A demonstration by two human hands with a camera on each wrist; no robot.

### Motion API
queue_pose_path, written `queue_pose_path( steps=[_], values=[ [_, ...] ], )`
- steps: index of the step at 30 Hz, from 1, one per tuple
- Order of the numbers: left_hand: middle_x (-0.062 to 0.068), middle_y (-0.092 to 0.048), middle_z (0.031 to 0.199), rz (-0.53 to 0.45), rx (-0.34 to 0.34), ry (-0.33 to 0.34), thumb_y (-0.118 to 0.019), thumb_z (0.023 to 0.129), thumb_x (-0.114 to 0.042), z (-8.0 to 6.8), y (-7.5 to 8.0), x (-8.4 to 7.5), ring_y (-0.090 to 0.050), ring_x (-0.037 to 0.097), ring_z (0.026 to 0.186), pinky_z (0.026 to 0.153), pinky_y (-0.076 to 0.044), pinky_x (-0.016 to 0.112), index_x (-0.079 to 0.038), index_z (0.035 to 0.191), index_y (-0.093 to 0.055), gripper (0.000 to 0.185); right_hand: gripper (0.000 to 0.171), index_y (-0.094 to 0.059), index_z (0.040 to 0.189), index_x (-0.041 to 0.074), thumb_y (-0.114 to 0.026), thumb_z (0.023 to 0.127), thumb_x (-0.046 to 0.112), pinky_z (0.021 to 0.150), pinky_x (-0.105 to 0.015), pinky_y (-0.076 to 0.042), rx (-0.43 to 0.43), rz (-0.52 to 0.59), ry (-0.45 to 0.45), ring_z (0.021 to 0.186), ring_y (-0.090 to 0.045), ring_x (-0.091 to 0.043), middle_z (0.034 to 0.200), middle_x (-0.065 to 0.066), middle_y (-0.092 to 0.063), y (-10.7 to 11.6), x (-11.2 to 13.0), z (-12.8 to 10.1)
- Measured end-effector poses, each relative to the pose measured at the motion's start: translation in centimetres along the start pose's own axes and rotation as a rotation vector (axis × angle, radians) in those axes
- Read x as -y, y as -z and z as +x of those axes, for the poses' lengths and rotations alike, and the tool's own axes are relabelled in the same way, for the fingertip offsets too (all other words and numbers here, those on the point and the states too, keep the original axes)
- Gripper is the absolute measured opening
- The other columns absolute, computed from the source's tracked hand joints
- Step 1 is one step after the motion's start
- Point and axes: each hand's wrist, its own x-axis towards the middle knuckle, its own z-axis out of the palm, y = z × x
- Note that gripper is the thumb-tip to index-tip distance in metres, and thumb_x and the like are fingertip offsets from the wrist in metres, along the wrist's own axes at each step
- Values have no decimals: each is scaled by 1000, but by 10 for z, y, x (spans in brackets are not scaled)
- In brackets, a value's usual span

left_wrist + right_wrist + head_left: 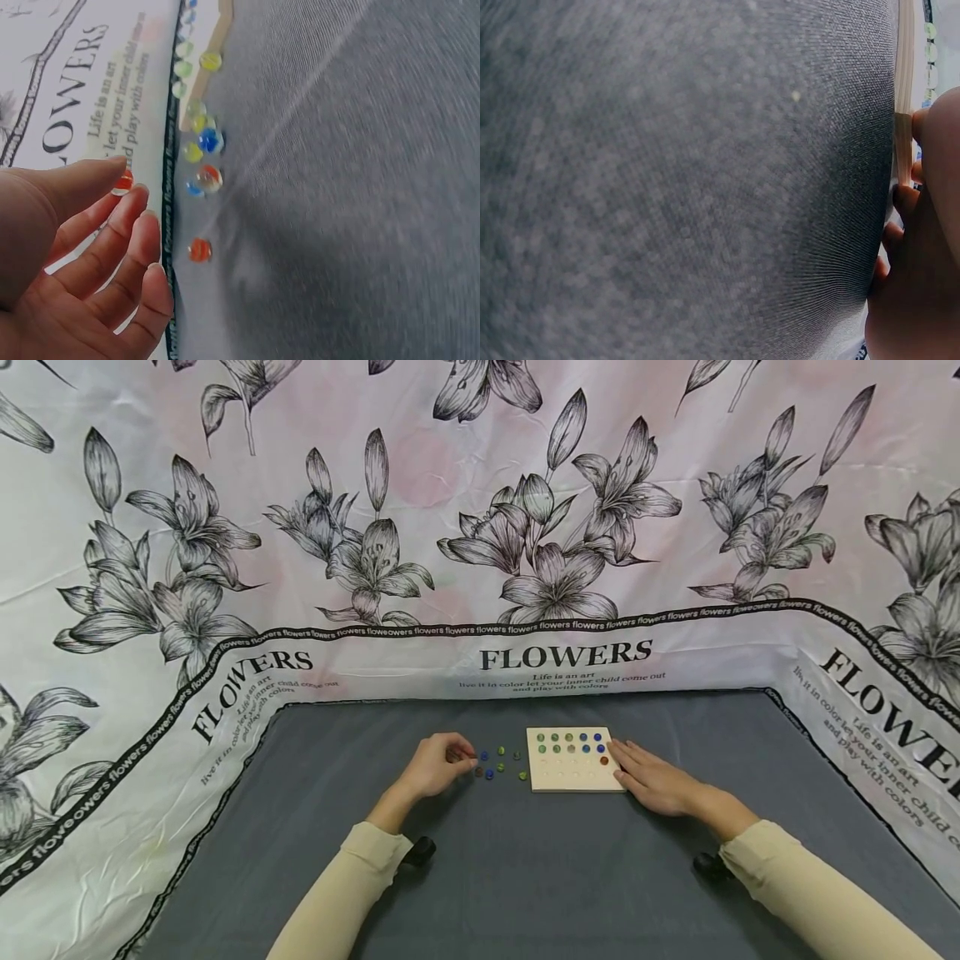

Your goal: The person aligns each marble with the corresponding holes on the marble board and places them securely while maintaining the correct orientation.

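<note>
Left hand (438,766) sits on the grey table (525,877) just left of a scatter of loose marbles (500,765), fingers curled in the head view; the left wrist view shows an orange-red marble (123,181) pinched between thumb tip and index fingertip, the other fingers loosely bent beneath it. Loose marbles lie on the cloth close beside those fingers: an orange one (199,250) nearest, then a clear one with red and blue streaks (208,178), a blue one (211,140), and several yellow-green ones farther along (the wrist picture is soft, so exact colours of the far ones are hard to tell). Wooden board (573,760) lies flat on the table just right of the scatter, pale, square, with rows of shallow pits. Its two far rows hold marbles, greens to the left and blues to the right, and one red marble (603,761) sits in the third row at the right edge; the nearer pits show bare. Right hand (654,779) lies flat, fingers straight and together, holding nothing, with fingertips touching the board's right edge; the right wrist view confirms the fingers (904,201) against the wooden side. Both forearms wear cream sleeves (817,893). White cloth printed with grey lilies and "FLOWERS" (566,655) stands behind and around the table.
</note>
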Motion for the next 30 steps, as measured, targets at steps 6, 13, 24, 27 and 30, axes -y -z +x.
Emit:
queue_pose_path(
  steps=[6, 13, 24, 27, 30],
  values=[
    [1, -71, 91, -13, 7, -23, -73, 96, -12, 3, -7, -9, -63, 12, 79, 71, -53, 31, -6, 104, -73, 10, 58, -31, 158, -3, -41, 112, 32, 112, -68, -25, -28, -3, 0, 146, -24, -56, 160, -31, -30, 1, 5, -1],
    [2, -71, 93, -11, 18, -50, -73, 96, -13, 6, -16, -18, -62, 12, 81, 73, -52, 31, -4, 106, -73, 13, 60, -29, 159, -2, -37, 112, 36, 114, -67, -22, -4, 7, -18, 148, -22, -54, 163, -28, -27, 1, 4, 0],
    [2, -72, 94, -8, 20, -67, -74, 96, -13, 14, -28, -27, -63, 12, 81, 73, -53, 29, -6, 106, -74, 12, 63, -22, 162, 1, -34, 113, 39, 119, -63, -19, 47, -6, -78, 152, -15, -48, 167, -22, -20, -3, -4, 3],
    [3, -71, 93, -8, 28, -77, -73, 96, -14, 16, -31, -30, -64, 14, 82, 73, -53, 29, -6, 105, -74, 12, 63, -22, 162, 1, -34, 113, 39, 119, -63, -19, 45, -4, -75, 153, -15, -48, 167, -21, -20, -3, -4, 3],
    [3, -71, 94, -8, 37, -81, -73, 96, -14, 18, -36, -34, -65, 15, 83, 73, -53, 28, -6, 105, -74, 12, 63, -22, 162, 1, -34, 113, 39, 119, -62, -19, 46, -6, -76, 153, -15, -47, 167, -22, -20, -3, -3, 3]
  ],
)
